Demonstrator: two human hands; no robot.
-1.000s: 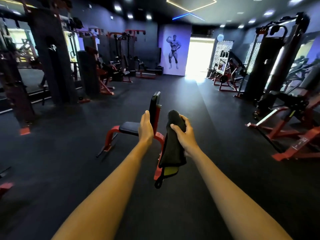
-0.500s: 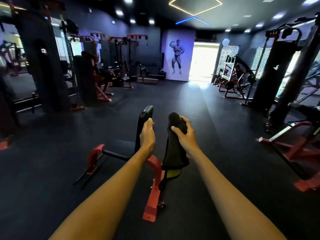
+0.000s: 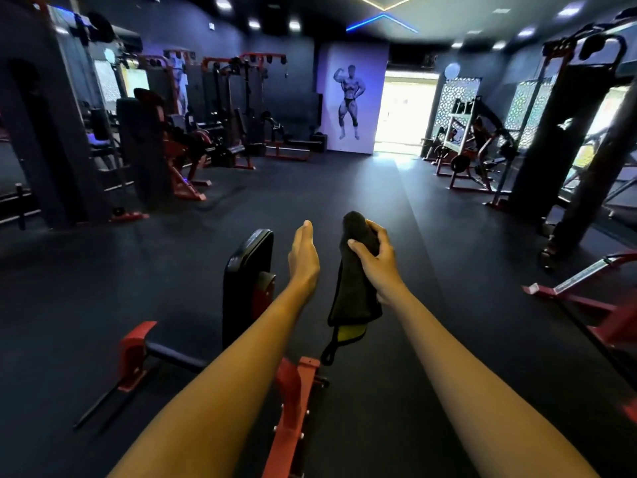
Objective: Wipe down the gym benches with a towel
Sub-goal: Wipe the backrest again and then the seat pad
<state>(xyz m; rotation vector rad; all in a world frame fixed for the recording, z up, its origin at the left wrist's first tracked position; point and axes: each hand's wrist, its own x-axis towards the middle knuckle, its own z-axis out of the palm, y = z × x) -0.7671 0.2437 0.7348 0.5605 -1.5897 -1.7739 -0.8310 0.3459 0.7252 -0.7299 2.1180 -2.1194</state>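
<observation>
Head view of a gym floor, both forearms stretched forward. The left hand [image 3: 303, 260] is seen edge-on, its fingers straight and pressed together, and it holds nothing. It lies just to the right of the bench backrest [image 3: 246, 270] in the view; whether it touches the pad cannot be told. The right hand [image 3: 377, 265] is clamped on the towel [image 3: 355, 294]: the thumb crosses the near face and the fingers curl over the upper end of the cloth. The towel is dark and folded into a long strip that hangs down from the grip in the air, to the right of the backrest and apart from it. A yellow-green layer [image 3: 350, 332] shows at its lower edge, and a dark loop [image 3: 329, 353] dangles below that, just above the bench frame [image 3: 293, 391].

The bench stands below and to the left of the hands. Its black backrest is raised nearly upright, a low black seat pad [image 3: 175, 355] extends to the left, and the frame is red. The dark rubber floor [image 3: 344, 188] runs ahead to a bright doorway [image 3: 403, 112]. A bodybuilder mural [image 3: 350, 101] fills the wall panel beside that doorway. Red and black weight machines [image 3: 165, 146] line the left side, and further racks [image 3: 465, 146] stand on the right.
</observation>
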